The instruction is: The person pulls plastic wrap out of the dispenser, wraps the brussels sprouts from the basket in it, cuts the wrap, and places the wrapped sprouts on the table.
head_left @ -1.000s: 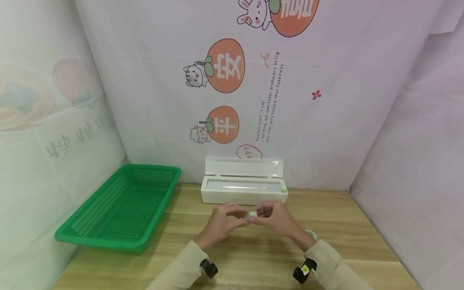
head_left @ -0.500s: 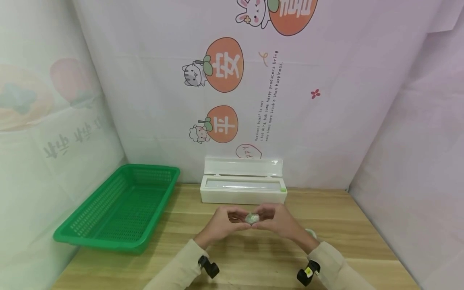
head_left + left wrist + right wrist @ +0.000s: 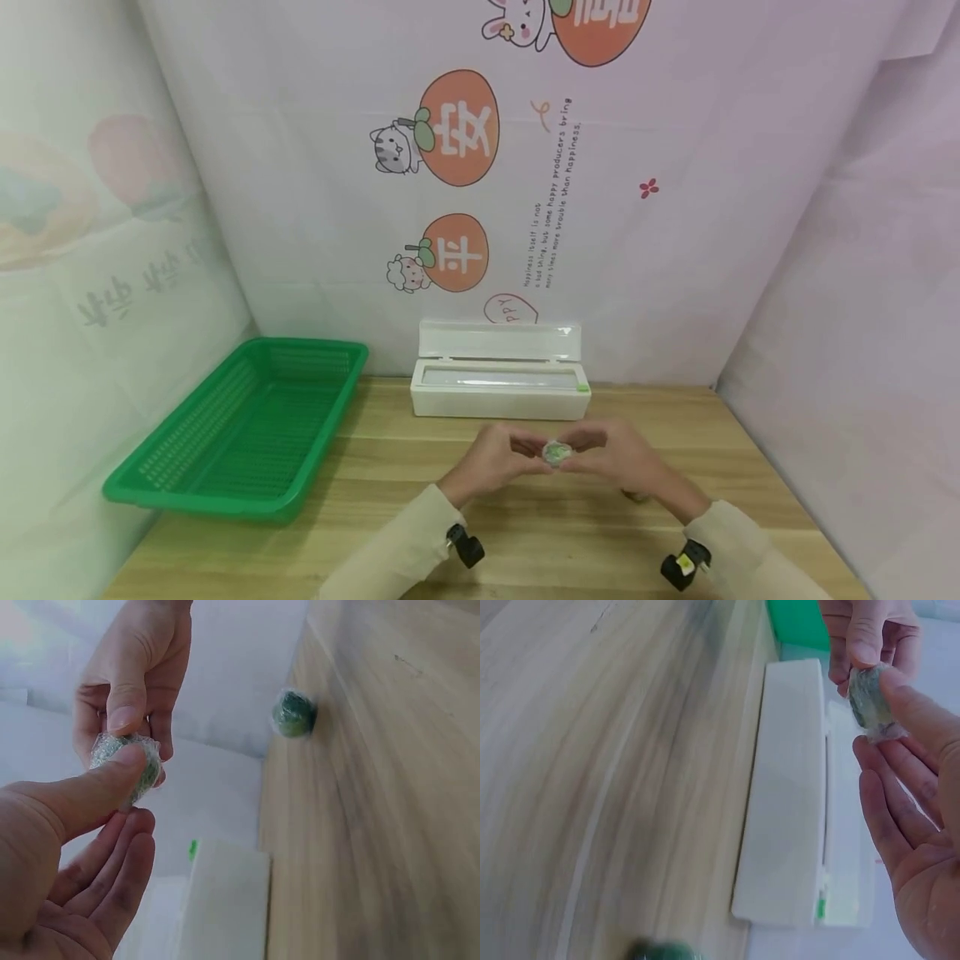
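A small green round item wrapped in crinkled clear film (image 3: 557, 452) is held above the table between both hands. My left hand (image 3: 495, 460) pinches its left side with thumb and fingers. On the other side, my right hand (image 3: 617, 457) pinches it too, thumb on top in the right wrist view. A second film-wrapped green ball (image 3: 294, 714) lies on the table, mostly hidden behind the right forearm in the head view. What is inside the film cannot be told.
A white box with its lid raised (image 3: 501, 402), like a cling film dispenser, stands at the back against the printed cloth. The green plastic basket (image 3: 288, 500) sits at the left. White cloth walls enclose the wooden table (image 3: 555, 550) on both sides.
Both hands have shifted to the right with the wrapped green item, which shows more of its green face now. The head view has moved slightly. The box and basket stay put.
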`<control>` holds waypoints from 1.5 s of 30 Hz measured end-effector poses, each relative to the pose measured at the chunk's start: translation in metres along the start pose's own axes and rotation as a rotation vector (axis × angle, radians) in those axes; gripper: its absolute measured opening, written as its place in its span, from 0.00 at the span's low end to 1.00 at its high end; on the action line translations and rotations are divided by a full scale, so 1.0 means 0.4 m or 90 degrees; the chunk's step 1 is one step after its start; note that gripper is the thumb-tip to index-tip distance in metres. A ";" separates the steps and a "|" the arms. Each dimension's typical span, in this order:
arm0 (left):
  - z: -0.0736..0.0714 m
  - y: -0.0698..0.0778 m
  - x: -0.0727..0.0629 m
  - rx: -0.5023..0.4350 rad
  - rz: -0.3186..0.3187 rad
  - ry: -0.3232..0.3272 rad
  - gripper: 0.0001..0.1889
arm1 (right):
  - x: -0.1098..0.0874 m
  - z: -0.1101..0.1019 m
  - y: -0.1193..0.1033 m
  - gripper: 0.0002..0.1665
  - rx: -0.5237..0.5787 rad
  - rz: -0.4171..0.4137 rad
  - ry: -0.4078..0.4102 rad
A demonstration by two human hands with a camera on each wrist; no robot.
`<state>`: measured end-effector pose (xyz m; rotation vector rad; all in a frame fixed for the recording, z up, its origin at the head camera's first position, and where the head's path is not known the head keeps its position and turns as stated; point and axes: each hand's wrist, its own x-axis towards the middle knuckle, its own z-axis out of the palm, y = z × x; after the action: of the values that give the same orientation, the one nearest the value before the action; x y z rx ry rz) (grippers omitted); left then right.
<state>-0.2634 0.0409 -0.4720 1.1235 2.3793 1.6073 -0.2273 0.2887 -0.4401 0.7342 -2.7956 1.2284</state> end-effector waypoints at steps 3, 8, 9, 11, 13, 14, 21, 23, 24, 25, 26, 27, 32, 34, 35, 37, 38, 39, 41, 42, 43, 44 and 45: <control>0.026 0.032 0.029 0.055 0.027 -0.019 0.16 | -0.028 -0.033 -0.002 0.17 -0.010 0.011 0.020; 0.077 0.068 0.063 0.119 0.056 -0.038 0.16 | -0.085 -0.074 0.005 0.16 -0.037 0.025 0.045; 0.089 0.068 0.067 0.118 0.059 -0.042 0.15 | -0.097 -0.080 0.009 0.16 -0.040 0.031 0.046; 0.117 0.064 0.073 0.119 0.067 -0.054 0.14 | -0.123 -0.087 0.018 0.16 -0.043 0.031 0.043; 0.148 0.051 0.079 0.117 0.079 -0.067 0.13 | -0.148 -0.089 0.029 0.16 -0.034 0.032 0.035; 0.164 0.044 0.080 0.113 0.081 -0.074 0.13 | -0.159 -0.089 0.036 0.16 -0.028 0.034 0.030; 0.265 0.007 0.079 0.121 0.062 -0.098 0.12 | -0.230 -0.071 0.106 0.16 -0.005 0.052 0.015; 0.288 0.001 0.078 0.118 0.059 -0.104 0.12 | -0.243 -0.063 0.126 0.16 -0.007 0.058 0.019; 0.298 -0.003 0.078 0.122 0.059 -0.106 0.11 | -0.249 -0.060 0.135 0.16 -0.007 0.058 0.020; 0.307 -0.007 0.078 0.125 0.060 -0.108 0.11 | -0.254 -0.056 0.145 0.16 -0.007 0.057 0.022; 0.315 -0.010 0.078 0.125 0.059 -0.110 0.11 | -0.258 -0.051 0.154 0.16 -0.008 0.057 0.027; 0.322 -0.014 0.079 0.122 0.053 -0.111 0.11 | -0.262 -0.048 0.161 0.16 -0.011 0.054 0.031; 0.347 -0.029 0.083 0.121 0.041 -0.120 0.11 | -0.276 -0.029 0.192 0.16 -0.012 0.066 0.045; 0.355 -0.033 0.084 0.128 0.040 -0.122 0.11 | -0.280 -0.023 0.201 0.15 -0.012 0.081 0.049; 0.357 -0.033 0.083 0.140 0.041 -0.122 0.11 | -0.281 -0.019 0.205 0.16 -0.016 0.084 0.051; 0.361 -0.032 0.083 0.156 0.040 -0.122 0.11 | -0.283 -0.014 0.212 0.16 -0.018 0.088 0.053; 0.362 -0.031 0.084 0.169 0.042 -0.121 0.11 | -0.284 -0.011 0.215 0.15 -0.020 0.085 0.058; 0.362 -0.029 0.084 0.181 0.042 -0.121 0.11 | -0.284 -0.009 0.218 0.15 -0.022 0.082 0.062; 0.362 -0.027 0.085 0.198 0.038 -0.121 0.10 | -0.285 -0.007 0.222 0.15 -0.029 0.073 0.068; 0.362 -0.025 0.085 0.202 0.036 -0.123 0.10 | -0.285 -0.007 0.223 0.14 -0.028 0.069 0.070; 0.361 -0.025 0.086 0.208 0.035 -0.125 0.11 | -0.286 -0.007 0.224 0.14 -0.030 0.065 0.071; 0.360 -0.024 0.088 0.214 0.034 -0.127 0.11 | -0.286 -0.009 0.225 0.14 -0.030 0.062 0.070; 0.357 -0.023 0.088 0.215 0.032 -0.133 0.12 | -0.286 -0.010 0.224 0.14 -0.029 0.061 0.066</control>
<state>-0.2336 0.1718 -0.5329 1.3381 2.5555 1.0596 -0.1636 0.3916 -0.5207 0.5231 -2.7929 1.1756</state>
